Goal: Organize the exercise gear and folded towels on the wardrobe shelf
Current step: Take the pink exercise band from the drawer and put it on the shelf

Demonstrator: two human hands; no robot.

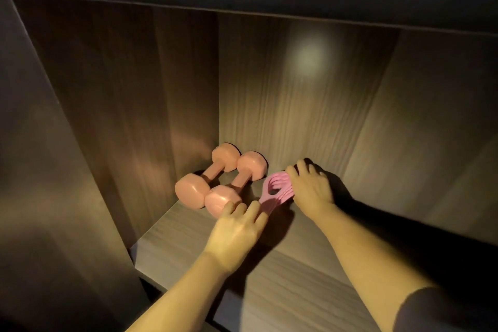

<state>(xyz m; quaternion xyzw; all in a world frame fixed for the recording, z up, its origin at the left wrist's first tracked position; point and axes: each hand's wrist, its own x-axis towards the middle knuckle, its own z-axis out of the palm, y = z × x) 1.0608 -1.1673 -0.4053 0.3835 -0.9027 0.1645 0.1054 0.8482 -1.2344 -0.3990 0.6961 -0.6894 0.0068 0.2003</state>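
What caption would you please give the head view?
Left hand and right hand touch a pink band beside two dumbbells.

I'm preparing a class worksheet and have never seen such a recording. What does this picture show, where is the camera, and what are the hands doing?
No machine here: a person works with bare hands, filmed by one head-worn camera looking down. On the wooden shelf two peach dumbbells lie side by side in the back left corner. Beside them lies a pink stretch band. The left hand touches its near end, the right hand its far end; whether they grip it is unclear.
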